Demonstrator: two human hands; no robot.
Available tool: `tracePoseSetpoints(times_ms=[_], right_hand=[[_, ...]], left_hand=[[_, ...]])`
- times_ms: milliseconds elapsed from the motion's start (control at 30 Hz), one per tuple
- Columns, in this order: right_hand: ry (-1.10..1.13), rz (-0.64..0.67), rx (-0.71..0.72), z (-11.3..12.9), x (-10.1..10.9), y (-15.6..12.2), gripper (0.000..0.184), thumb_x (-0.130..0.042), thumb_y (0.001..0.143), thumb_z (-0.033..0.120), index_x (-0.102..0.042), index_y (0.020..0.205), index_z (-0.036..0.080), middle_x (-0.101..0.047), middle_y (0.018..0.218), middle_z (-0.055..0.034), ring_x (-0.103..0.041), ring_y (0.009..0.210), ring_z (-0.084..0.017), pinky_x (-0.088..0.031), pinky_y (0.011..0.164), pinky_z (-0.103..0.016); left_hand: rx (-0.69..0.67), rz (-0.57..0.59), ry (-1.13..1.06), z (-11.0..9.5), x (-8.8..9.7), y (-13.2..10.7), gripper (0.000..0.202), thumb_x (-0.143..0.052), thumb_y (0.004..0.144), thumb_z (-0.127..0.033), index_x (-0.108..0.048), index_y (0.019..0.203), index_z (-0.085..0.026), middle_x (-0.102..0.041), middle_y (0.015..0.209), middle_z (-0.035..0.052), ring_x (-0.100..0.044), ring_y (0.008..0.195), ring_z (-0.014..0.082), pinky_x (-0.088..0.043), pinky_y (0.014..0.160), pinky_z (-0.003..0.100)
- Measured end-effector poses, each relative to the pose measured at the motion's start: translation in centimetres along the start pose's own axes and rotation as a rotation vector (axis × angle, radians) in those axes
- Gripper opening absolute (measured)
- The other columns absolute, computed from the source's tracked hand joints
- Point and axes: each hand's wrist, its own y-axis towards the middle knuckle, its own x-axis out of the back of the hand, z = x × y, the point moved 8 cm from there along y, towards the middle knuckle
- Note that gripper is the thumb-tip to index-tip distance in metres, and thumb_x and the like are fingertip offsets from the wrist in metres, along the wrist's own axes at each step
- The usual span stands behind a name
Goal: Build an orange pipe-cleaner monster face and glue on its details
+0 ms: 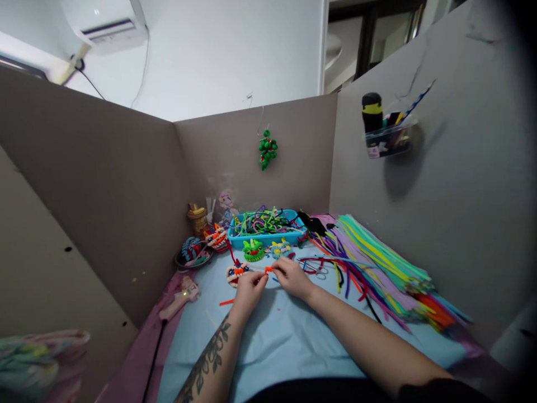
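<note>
Over the light blue cloth (289, 336), both hands pinch a short, bent orange pipe cleaner (269, 270). My left hand (250, 286) is closed on its left end, thumb against fingertips. At the other end, the fingers of my right hand (292, 277) are also pressed together on it. Just behind my left hand lies a cream, orange and blue pipe-cleaner figure (235, 273), partly covered by the hand. Another orange piece (226, 302) rests left of my left wrist. Beyond the hands sit a green pipe-cleaner head (253, 251) and a yellow-and-blue one (281, 249).
A blue basket (243, 241) full of tangled pipe cleaners stands at the back. Bundles of pipe cleaners (377, 252) spread along the right. Scissors (321, 272) lie right of my hands. A pink glue gun (182, 296) with a cord lies left. Grey panels (260, 190) enclose the table.
</note>
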Motion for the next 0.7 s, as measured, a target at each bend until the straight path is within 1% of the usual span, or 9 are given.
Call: tracePoseSetpoints(times_ms=[100, 167, 233, 400, 567, 700], right_hand=[[-0.038, -0.003, -0.012, -0.3, -0.3, -0.1, 0.015, -0.045, 0.081, 0.009, -0.056, 0.075, 0.017, -0.052, 0.074, -0.0028, -0.050, 0.071, -0.015, -0.039, 0.065, -0.026], [-0.068, -0.001, -0.026, -0.6, -0.5, -0.1, 0.015, -0.045, 0.080, 0.008, -0.055, 0.075, 0.017, -0.052, 0.073, -0.0025, -0.050, 0.071, -0.015, -0.039, 0.065, -0.026], [-0.102, 0.003, -0.035, -0.8, -0.5, -0.1, 0.014, -0.046, 0.080, 0.008, -0.055, 0.074, 0.017, -0.051, 0.073, -0.0024, -0.050, 0.071, -0.015, -0.039, 0.065, -0.026], [-0.219, 0.043, 0.000, -0.8, -0.8, -0.2, 0.013, -0.047, 0.080, 0.008, -0.057, 0.078, 0.017, -0.052, 0.076, -0.0029, -0.051, 0.072, -0.015, -0.039, 0.066, -0.025], [-0.321, 0.142, -0.001, -0.6, -1.4, -0.3, 0.014, -0.047, 0.080, 0.009, -0.058, 0.078, 0.017, -0.054, 0.077, -0.0033, -0.053, 0.073, -0.015, -0.039, 0.066, -0.024], [-0.395, 0.222, 0.013, -0.5, -1.7, -0.4, 0.013, -0.048, 0.079, 0.010, -0.059, 0.076, 0.017, -0.055, 0.078, -0.0036, -0.053, 0.070, -0.015, -0.037, 0.062, -0.023]], left_hand=[[-0.072, -0.027, 0.127, -0.7, 0.1, -0.3, 0.024, -0.047, 0.079, -0.028, -0.067, 0.071, -0.016, -0.064, 0.065, 0.0051, -0.053, 0.062, 0.0161, -0.036, 0.061, 0.026], [-0.094, -0.018, 0.197, -1.0, 0.0, -0.5, 0.023, -0.047, 0.080, -0.027, -0.067, 0.077, -0.017, -0.066, 0.071, 0.0067, -0.055, 0.068, 0.0179, -0.038, 0.065, 0.028], [-0.110, -0.001, 0.263, -1.4, -0.1, -0.7, 0.024, -0.045, 0.082, -0.027, -0.067, 0.080, -0.017, -0.066, 0.074, 0.0073, -0.056, 0.071, 0.0186, -0.038, 0.067, 0.028], [-0.136, -0.029, 0.325, -1.8, 0.1, -1.0, 0.023, -0.044, 0.083, -0.026, -0.065, 0.078, -0.019, -0.065, 0.074, 0.0064, -0.057, 0.071, 0.0177, -0.039, 0.066, 0.026], [-0.149, -0.028, 0.353, -2.0, 0.1, -1.1, 0.023, -0.044, 0.083, -0.025, -0.064, 0.075, -0.019, -0.063, 0.073, 0.0058, -0.056, 0.071, 0.0170, -0.039, 0.066, 0.026], [-0.139, -0.018, 0.373, -2.1, 0.1, -1.1, 0.022, -0.044, 0.082, -0.023, -0.063, 0.074, -0.018, -0.063, 0.072, 0.0057, -0.056, 0.071, 0.0171, -0.038, 0.066, 0.026]])
